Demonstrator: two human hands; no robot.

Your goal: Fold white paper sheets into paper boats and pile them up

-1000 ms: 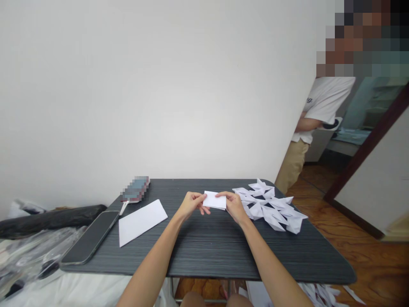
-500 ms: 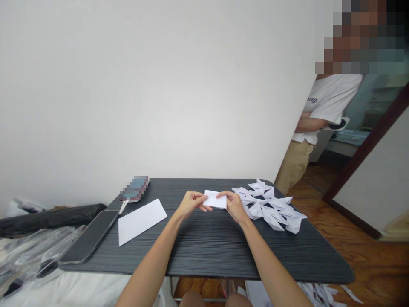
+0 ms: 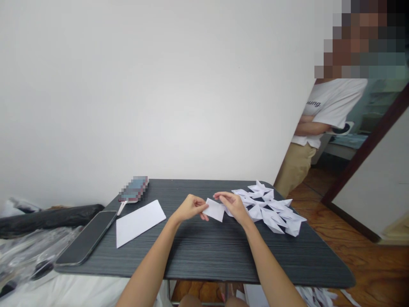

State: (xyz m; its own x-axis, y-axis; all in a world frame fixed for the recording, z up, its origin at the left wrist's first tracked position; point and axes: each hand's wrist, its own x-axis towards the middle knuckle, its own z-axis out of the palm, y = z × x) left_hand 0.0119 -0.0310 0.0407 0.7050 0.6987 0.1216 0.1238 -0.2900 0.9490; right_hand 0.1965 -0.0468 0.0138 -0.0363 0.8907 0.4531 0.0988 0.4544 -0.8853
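Observation:
My left hand (image 3: 192,207) pinches the left edge of a small folded white paper (image 3: 214,209) above the middle of the dark table (image 3: 211,256). The paper is tilted, its right end lower. My right hand (image 3: 234,207) is just right of it with fingers apart, the fingertips above the paper's upper right corner and holding nothing. Right behind that hand lies a group of folded white paper boats (image 3: 271,209). A flat stack of white paper (image 3: 141,224) rests on the table to the left.
A black phone (image 3: 87,238) lies at the table's left edge. Behind it another phone (image 3: 134,189) leans on a stand. A person in a white shirt (image 3: 332,102) stands in the doorway at right. White paper pieces (image 3: 318,296) lie below the table.
My right hand has let go of the folded paper and its fingers have lifted off. The paper has turned and tilted down to the right in my left hand.

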